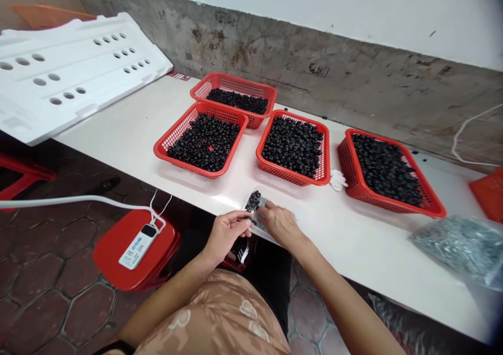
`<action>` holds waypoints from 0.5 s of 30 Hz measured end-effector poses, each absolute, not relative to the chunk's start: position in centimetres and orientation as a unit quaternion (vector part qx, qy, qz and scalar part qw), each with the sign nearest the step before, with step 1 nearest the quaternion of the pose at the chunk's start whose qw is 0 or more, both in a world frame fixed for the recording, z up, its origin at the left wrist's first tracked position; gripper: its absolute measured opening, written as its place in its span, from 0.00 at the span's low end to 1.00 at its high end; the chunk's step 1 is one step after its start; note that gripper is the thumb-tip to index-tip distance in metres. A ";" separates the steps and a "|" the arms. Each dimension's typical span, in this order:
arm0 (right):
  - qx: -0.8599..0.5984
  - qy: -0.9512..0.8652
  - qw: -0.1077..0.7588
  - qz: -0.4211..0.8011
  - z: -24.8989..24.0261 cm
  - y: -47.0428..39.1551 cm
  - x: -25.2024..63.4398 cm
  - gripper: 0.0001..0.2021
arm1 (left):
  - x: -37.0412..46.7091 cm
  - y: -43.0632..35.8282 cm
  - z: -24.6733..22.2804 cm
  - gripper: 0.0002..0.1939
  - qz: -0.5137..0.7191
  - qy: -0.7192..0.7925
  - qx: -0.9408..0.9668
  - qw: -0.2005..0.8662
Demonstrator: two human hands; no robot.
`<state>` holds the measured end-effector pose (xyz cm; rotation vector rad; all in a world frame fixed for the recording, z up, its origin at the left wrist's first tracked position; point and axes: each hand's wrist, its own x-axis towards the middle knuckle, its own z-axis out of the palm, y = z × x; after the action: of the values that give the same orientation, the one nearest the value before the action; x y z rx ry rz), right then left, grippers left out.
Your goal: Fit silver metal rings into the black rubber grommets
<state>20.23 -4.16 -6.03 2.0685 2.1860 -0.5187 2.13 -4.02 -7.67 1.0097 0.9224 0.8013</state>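
My left hand [230, 233] is at the table's front edge, thumb and fingers closed in a pinch on a small black ring-like part [249, 217]. Just to its right, my right hand [280, 223] reaches down with curled fingers to a shallow tray [271, 235]. Its fingertips are among small silvery metal pieces [266, 198], and what they grip is hidden. Several black parts [255, 200] lie together in the tray beside those pieces, beyond my left fingertips.
Red baskets of black parts stand behind my hands: a left one [214, 172], a middle one [293, 176], a right one [393, 208] and a back one [236, 77]. A bag of metal pieces [463, 247] lies right. A power strip [137, 247] rests on a red stool [113, 239].
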 end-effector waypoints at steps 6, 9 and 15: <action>0.689 0.695 -0.051 -0.197 -7.0 -4.3 21.1 0.11 | 2.1 -4.1 -9.1 0.16 0.332 0.402 0.514 0.681; 0.689 0.674 -0.134 -0.231 -7.1 -4.6 21.9 0.09 | 2.1 -4.2 -9.0 0.16 0.333 0.398 0.531 0.670; 0.661 0.612 -0.272 -0.340 -6.7 -5.6 22.8 0.17 | 2.4 -4.4 -7.3 0.14 0.319 0.415 0.572 0.631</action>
<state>22.78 -5.56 -6.68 2.5335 2.3463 -1.3054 2.35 -4.42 -7.27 1.3093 0.9505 0.7296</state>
